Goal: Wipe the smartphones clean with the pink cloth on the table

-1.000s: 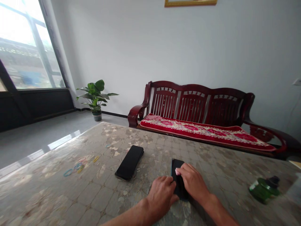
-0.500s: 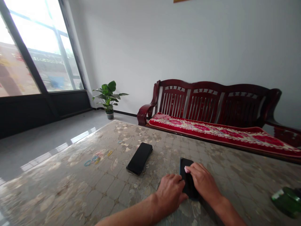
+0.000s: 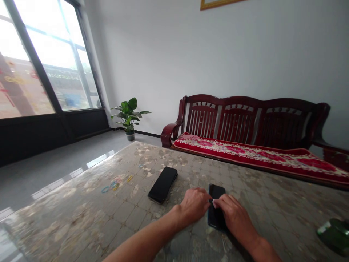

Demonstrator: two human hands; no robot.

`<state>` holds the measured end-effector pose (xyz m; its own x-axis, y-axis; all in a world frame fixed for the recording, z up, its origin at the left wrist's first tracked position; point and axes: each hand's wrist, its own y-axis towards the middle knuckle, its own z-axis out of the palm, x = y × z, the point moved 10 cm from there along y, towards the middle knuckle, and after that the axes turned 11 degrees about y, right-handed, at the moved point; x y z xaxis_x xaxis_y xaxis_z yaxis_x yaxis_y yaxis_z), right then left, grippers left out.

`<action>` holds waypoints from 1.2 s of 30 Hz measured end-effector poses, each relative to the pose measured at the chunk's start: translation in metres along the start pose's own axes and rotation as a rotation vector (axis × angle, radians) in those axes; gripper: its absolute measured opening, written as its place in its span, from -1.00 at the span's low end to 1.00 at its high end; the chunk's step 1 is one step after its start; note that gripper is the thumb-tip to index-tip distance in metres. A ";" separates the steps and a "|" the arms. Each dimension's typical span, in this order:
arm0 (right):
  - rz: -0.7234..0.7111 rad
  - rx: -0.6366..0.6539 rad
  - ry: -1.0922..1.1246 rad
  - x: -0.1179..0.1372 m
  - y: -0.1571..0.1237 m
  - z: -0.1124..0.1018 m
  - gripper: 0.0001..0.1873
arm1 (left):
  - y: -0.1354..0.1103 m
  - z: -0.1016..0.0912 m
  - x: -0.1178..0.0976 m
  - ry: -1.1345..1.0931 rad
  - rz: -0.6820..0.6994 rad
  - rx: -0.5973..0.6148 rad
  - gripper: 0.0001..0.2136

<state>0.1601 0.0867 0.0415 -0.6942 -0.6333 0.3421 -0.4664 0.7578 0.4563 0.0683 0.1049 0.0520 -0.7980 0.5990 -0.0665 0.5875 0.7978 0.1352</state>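
Note:
A smartphone (image 3: pixel 216 217) with a dark screen lies on the patterned tabletop under my two hands. Between the fingertips of my right hand (image 3: pixel 235 211) is a small pale pink piece (image 3: pixel 214 202), its material too small to make out. My left hand (image 3: pixel 194 204) is over the phone's left edge, its fingers closed and their tips close to the pink piece. Whether the left fingers hold anything is hidden. To the left, apart from both hands, a second black smartphone (image 3: pixel 163 184) rests face up.
Several coloured rubber bands (image 3: pixel 114 185) lie on the table (image 3: pixel 131 222) at the left. A green glass object (image 3: pixel 334 235) is near the right edge. Behind the table stand a dark red wooden bench (image 3: pixel 237 120) and a potted plant (image 3: pixel 130 116).
My left hand has moved up from the phone's lower left side, and its fingertips now meet those of my right hand near the pink piece. The view has tilted up slightly.

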 end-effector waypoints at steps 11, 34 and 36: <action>0.002 0.007 0.005 0.002 -0.002 0.000 -0.76 | 0.058 0.037 -0.029 0.216 0.522 0.150 -0.63; 0.098 0.131 -0.010 0.002 0.000 -0.004 -0.72 | 0.046 0.019 0.031 0.243 0.120 0.231 -0.37; 0.152 0.099 -0.044 -0.008 0.001 -0.007 -0.70 | 0.040 0.018 0.037 0.200 0.086 0.228 -0.35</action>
<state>0.1689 0.0912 0.0444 -0.7829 -0.5048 0.3636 -0.4047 0.8572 0.3184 0.0644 0.1606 0.0370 -0.7411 0.6576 0.1349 0.6511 0.7531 -0.0945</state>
